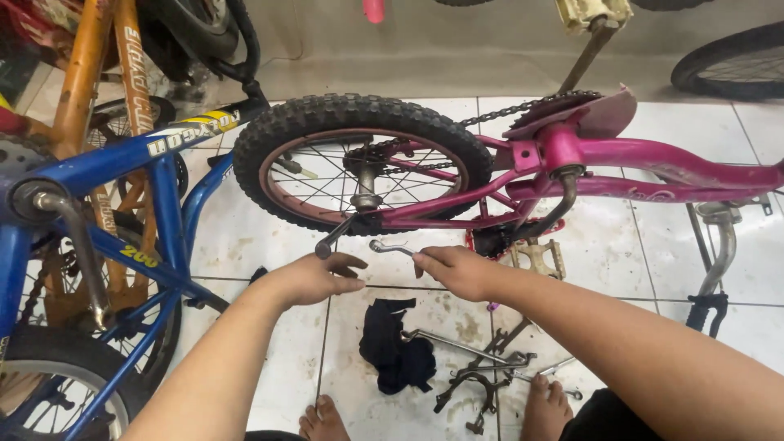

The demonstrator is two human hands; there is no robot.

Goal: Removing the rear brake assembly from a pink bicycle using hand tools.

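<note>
Right hand clenches one end of a small metal wrench, its long axis running nearly level, free end pointing left toward the left hand. Left hand grips a dark tool handle that slants up-right to the axle of the pink bicycle, which lies upside down (one rear wheel in full view). One black rag and a heap of loose metal parts lie on the tiled floor below; two bare feet show.
</note>
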